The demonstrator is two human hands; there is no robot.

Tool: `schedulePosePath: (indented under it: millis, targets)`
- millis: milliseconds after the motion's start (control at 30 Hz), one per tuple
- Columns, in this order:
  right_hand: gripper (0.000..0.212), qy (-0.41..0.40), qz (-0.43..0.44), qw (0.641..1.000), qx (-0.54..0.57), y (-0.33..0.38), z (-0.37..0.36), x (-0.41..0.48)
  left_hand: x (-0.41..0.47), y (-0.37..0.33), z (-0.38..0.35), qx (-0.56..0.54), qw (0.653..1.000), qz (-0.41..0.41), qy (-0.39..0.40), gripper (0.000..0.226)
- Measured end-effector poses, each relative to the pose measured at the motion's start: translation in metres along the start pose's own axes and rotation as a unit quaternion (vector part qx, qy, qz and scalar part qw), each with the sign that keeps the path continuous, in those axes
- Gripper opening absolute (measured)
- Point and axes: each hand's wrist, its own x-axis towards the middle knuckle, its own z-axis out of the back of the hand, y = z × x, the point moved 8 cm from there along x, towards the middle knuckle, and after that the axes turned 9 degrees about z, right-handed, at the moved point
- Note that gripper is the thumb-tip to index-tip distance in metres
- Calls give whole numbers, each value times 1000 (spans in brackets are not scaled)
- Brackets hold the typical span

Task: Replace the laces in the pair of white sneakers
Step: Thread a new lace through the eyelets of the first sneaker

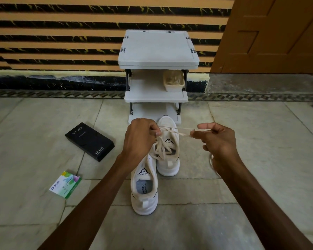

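Two white sneakers stand on the floor with their heels towards me. The near sneaker shows no lace in its visible part. The far sneaker carries a cream lace that lies loose over its tongue. My left hand hovers over the far sneaker's left side and pinches the lace near the eyelets. My right hand is to the right of the shoe and pinches the same lace, which runs taut between both hands. A lace end hangs below my right palm.
A white three-tier rack stands against the striped wall just behind the shoes, with a lidded plastic box on its middle shelf. A black phone box and a small green Odonil packet lie on the floor at left. A wooden door is back right.
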Motion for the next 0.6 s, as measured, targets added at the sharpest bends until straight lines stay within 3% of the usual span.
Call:
schedulePosePath:
  millis: [133,600]
  targets:
    - [21,-42,7,997,-63,-13,6,9,-5,-12,4,-14,999,-27,-16,34]
    - [14,3,32,988,-150,-34,1,16,-15,-27,8,2,997,-71,-44,30]
